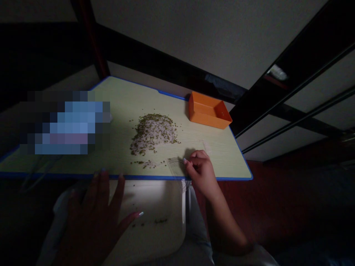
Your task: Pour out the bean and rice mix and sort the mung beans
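Observation:
On the pale folding-style table (122, 96) lies a spread pile of white grains mixed with small green beans (155, 133). A few strays lie near the front edge. My right hand (201, 171) is closed, thumb against curled fingers, on a clear plastic piece (177, 168) with fine markings that overlaps the table's blue edge. My left hand (97, 210) is in shadow at the lower left, fingers spread, holding nothing visible. It hovers over or rests at a cream tray (172, 236) below the table edge; contact cannot be told. Several green beans sit in that tray.
An orange open box (209, 111) stands at the table's back right. A pixelated blue patch (74, 125) covers something on the left. Some white grains (206, 147) lie beyond my right hand. A light panelled wall (194, 44) borders the far side.

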`<state>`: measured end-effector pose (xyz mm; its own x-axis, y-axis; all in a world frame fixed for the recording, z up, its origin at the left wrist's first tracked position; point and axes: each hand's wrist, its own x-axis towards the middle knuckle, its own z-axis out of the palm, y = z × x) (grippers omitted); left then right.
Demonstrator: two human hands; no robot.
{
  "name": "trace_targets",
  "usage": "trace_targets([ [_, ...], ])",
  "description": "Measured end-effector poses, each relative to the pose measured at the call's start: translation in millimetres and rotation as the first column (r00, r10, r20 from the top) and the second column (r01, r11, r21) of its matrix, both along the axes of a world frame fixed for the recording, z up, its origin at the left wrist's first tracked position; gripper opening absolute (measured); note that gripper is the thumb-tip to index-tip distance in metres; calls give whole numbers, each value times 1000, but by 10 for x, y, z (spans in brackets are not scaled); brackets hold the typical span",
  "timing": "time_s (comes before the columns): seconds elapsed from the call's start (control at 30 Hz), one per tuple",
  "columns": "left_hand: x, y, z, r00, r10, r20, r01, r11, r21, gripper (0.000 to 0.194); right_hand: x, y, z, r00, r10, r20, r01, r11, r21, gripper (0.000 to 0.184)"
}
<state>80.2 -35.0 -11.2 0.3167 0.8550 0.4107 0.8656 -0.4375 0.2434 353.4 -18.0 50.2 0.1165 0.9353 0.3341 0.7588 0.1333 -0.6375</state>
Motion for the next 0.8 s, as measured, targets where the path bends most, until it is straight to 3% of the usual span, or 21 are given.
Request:
trace_targets([
  [0.63, -10, 12, -4, 1000, -14, -18, 14, 1000, 16, 94, 102, -13, -11, 985, -150, 84, 149, 989, 22, 39],
  [0.8, -19, 5, 15, 999, -24, -32, 26, 999, 45, 89, 173, -9, -2, 985, -171, 35, 169, 984, 47, 39],
])
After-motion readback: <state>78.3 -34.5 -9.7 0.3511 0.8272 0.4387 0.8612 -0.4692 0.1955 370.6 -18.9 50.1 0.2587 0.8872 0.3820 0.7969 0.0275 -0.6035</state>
